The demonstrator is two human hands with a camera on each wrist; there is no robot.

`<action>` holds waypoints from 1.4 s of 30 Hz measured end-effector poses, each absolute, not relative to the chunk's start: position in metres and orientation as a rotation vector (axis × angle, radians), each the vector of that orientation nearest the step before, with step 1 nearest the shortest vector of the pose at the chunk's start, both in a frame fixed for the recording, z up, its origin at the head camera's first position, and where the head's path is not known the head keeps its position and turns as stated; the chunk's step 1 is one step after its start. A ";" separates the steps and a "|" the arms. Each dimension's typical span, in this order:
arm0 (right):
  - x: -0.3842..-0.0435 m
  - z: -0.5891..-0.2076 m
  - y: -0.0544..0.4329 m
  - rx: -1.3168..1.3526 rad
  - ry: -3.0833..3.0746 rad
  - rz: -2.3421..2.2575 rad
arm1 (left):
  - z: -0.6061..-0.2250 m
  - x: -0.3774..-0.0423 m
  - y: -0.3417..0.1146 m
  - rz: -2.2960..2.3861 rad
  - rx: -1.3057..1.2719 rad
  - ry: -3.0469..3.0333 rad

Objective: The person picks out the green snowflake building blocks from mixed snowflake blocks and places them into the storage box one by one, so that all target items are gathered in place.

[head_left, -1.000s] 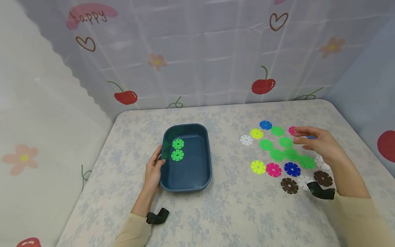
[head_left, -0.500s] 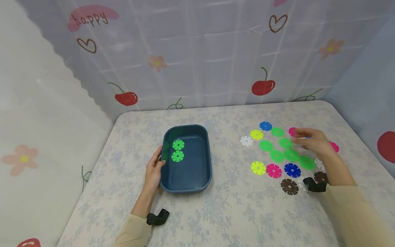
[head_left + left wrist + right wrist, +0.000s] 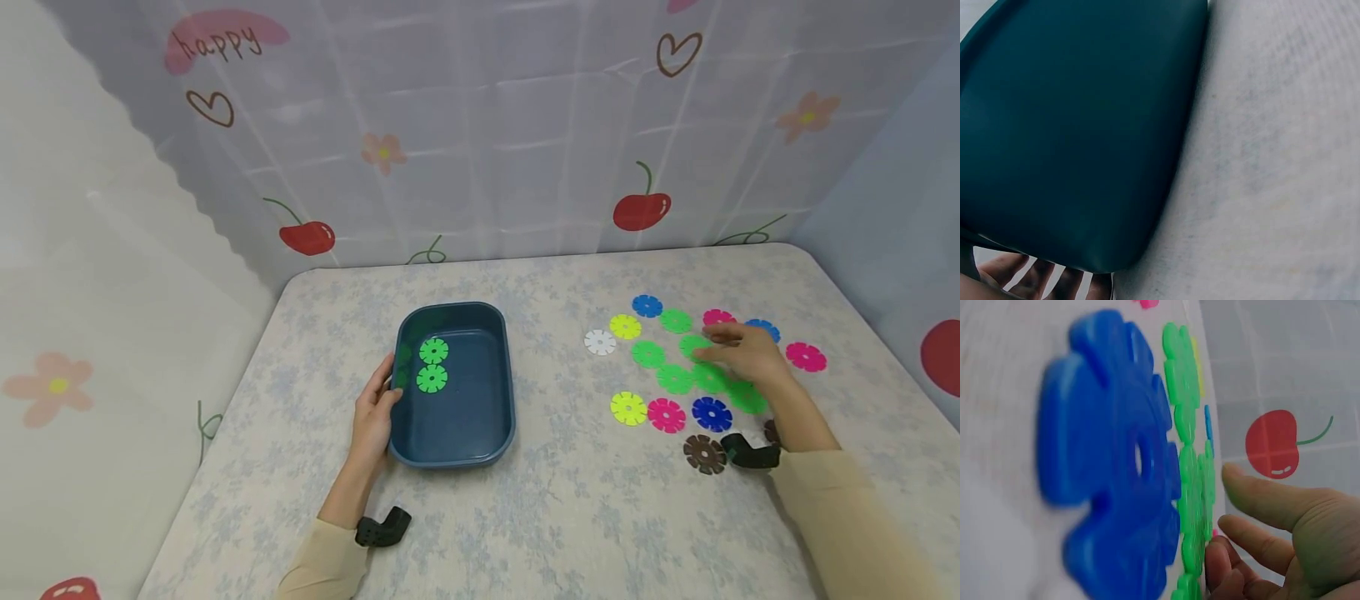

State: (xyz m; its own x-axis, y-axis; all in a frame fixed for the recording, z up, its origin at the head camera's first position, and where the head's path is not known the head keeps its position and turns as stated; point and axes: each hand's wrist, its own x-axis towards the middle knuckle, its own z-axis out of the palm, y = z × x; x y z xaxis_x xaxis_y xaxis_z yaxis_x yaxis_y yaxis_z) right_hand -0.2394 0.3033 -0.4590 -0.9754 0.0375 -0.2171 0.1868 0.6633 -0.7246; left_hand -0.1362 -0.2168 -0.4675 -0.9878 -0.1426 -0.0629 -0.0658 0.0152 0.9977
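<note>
My left hand (image 3: 372, 418) grips the left side of a dark blue plastic bin (image 3: 468, 427), thumb over the rim. Two green notched plastic discs (image 3: 432, 372) lie flat inside it. In the left wrist view, my fingers (image 3: 1035, 278) show beneath the bin wall. On the right, my right hand (image 3: 750, 354) hovers over a cluster of green notched discs (image 3: 673, 385), partly covering some. Its thumb (image 3: 1266, 497) stands apart from the fingers in the right wrist view, with nothing held between them. A dark blue disc (image 3: 1110, 519) looms close to that camera.
Around the green cluster lie pink (image 3: 807, 350), yellow (image 3: 621, 417), white (image 3: 599, 335), blue (image 3: 647, 300) and brown (image 3: 697, 462) discs. The patterned tablecloth (image 3: 555, 517) meets a printed curtain (image 3: 480, 167) at the back.
My right hand has moved left and slightly toward me, lowering over the green discs, uncovering pink and blue discs behind and to its right. My left hand and the bin stay in place.
</note>
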 end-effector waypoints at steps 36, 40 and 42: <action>-0.233 -0.458 0.295 0.226 2.798 -1.287 | -0.467 -0.135 -0.217 -2.166 0.208 -2.191; -0.232 -0.452 0.295 0.260 2.773 -1.308 | -0.467 -0.135 -0.216 -2.171 0.206 -2.185; -0.232 -0.449 0.294 0.248 2.751 -1.338 | -0.467 -0.135 -0.216 -2.173 0.206 -2.180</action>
